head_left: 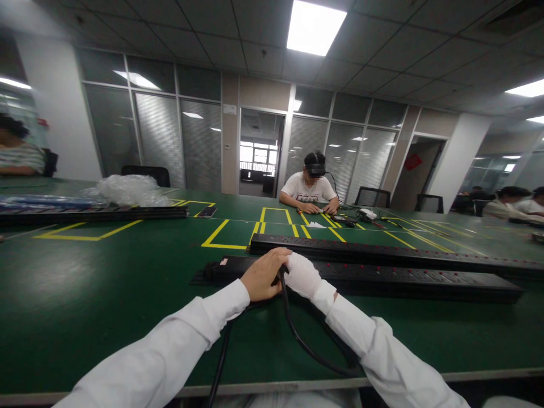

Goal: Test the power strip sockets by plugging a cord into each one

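My left hand [264, 276] is bare, its fingers curled over a black power cable [293, 326]. My right hand [302, 276], in a white glove, closes on the same cable, and the two hands touch. The cable loops down toward the table's front edge, and a stretch of it [221, 362] hangs over that edge on the left. Right behind my hands lies a long black power strip [408, 279] with a row of red dots along it. Part of its left half is hidden by my hands. My fingertips are partly out of sight.
A second long power strip [382, 251] lies parallel behind the first. Yellow tape [225, 246] marks the green table [127, 317]. At the left are clear plastic wrap [131, 191], black bars [106, 213] and a phone [208, 212]. A person [310, 187] with a headset works opposite.
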`<state>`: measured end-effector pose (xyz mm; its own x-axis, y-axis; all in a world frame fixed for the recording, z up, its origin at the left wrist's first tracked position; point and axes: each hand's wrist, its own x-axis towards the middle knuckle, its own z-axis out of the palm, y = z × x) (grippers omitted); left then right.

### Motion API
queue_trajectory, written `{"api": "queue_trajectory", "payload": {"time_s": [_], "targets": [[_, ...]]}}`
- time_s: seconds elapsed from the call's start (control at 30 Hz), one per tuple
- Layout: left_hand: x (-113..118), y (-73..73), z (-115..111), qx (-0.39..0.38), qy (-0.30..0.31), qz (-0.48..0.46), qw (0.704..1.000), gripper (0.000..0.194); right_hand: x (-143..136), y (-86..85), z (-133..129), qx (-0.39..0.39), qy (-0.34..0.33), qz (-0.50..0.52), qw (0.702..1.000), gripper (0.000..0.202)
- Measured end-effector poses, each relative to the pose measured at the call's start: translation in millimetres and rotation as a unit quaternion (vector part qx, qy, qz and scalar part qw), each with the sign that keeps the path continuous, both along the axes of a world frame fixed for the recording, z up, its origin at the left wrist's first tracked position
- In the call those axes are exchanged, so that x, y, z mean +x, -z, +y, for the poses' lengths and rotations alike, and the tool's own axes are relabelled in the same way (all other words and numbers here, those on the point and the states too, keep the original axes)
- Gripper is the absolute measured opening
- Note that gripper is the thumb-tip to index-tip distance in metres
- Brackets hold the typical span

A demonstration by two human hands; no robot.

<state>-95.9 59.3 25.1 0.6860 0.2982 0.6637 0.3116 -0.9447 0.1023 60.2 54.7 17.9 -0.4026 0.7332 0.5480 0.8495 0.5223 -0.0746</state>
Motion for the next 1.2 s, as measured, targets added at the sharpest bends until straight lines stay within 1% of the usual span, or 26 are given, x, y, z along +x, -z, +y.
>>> {"api": "queue_trajectory", "payload": {"time_s": [0.27,0.5,0.73,0.97,1.2], "targets": [[-0.1,0.4,1.6,0.009,0.002,0.002,1.0,0.046,-0.9,-2.7,-1.1,-0.011,-0.012,0.008,1.0,0.022],[-1.4,3.6,2.3,0.018,-0.01,0.015,1.0,0.054,-1.4,-3.0,-2.1,-0.015,0.006,0.006,1.0,0.023],[-1.5,6.3,4.3,0.014,-0.01,0.008,1.0,0.057,-1.3,0.1,0.6,-0.004,0.022,0.008,1.0,0.023],[-1.2,3.7,2.4,0.006,-0.01,0.001,1.0,0.055,-0.5,3.2,3.5,0.0,0.019,0.006,1.0,0.026],[-1.0,1.1,4.4,0.011,-0.013,0.014,1.0,0.052,0.3,4.2,3.6,0.002,0.012,0.016,1.0,0.025]]}}
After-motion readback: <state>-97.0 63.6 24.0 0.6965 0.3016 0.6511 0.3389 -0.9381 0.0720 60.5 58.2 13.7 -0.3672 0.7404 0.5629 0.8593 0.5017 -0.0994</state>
